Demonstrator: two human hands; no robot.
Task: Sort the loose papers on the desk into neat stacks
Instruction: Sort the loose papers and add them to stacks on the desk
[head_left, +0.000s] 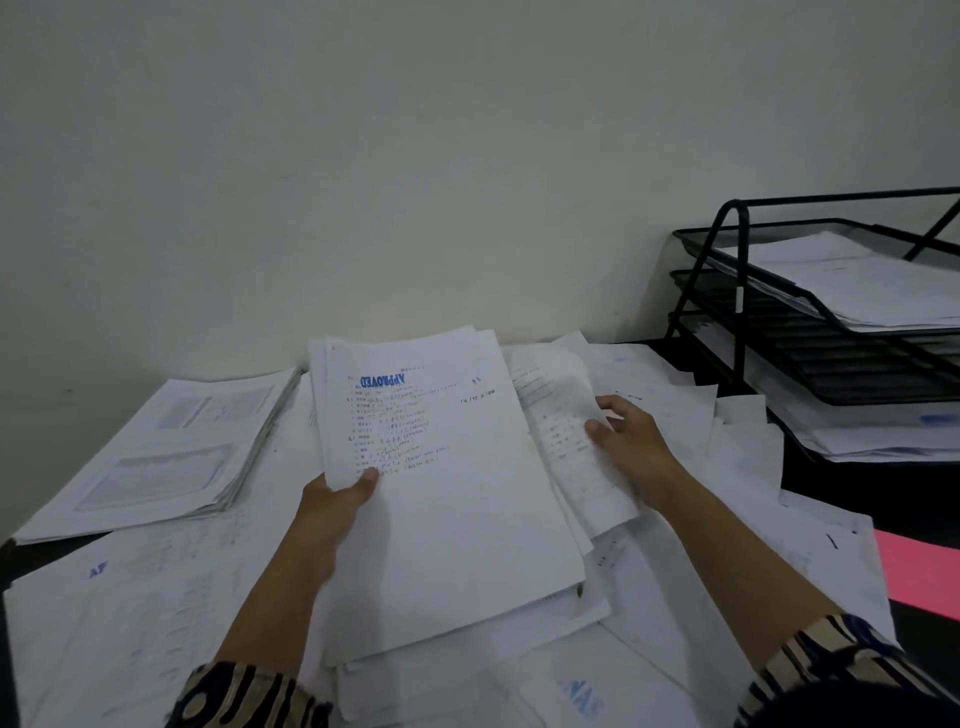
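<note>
1. Head view: I see my left hand (337, 499) gripping a bundle (441, 493) of white sheets at its left edge, thumb on top of the page. The bundle is tilted up off the desk (831, 499), and its top sheet carries a blue "APPROVED" stamp that reads upside down to me.
2. My right hand (631, 447) pinches a single sheet (569, 431) just right of the bundle; thumb and fingers curl round its edge, and the sheet bends upward.
3. Under both hands, loose papers (675, 597) cover the middle of the dark desk, overlapping at all angles.
4. At far left lies a squared stack (166, 452) of printed pages, flat on the desk and apart from the bundle.
5. At right stands a black wire tray rack (737, 291) against the wall (363, 156). Its top tier holds papers and so does the bottom; what the middle tier holds I cannot tell.
6. A pink sheet (919, 571) sticks out at the right edge, partly under the loose papers.
7. Patterned sleeves (831, 654) show on both forearms at the bottom.
</note>
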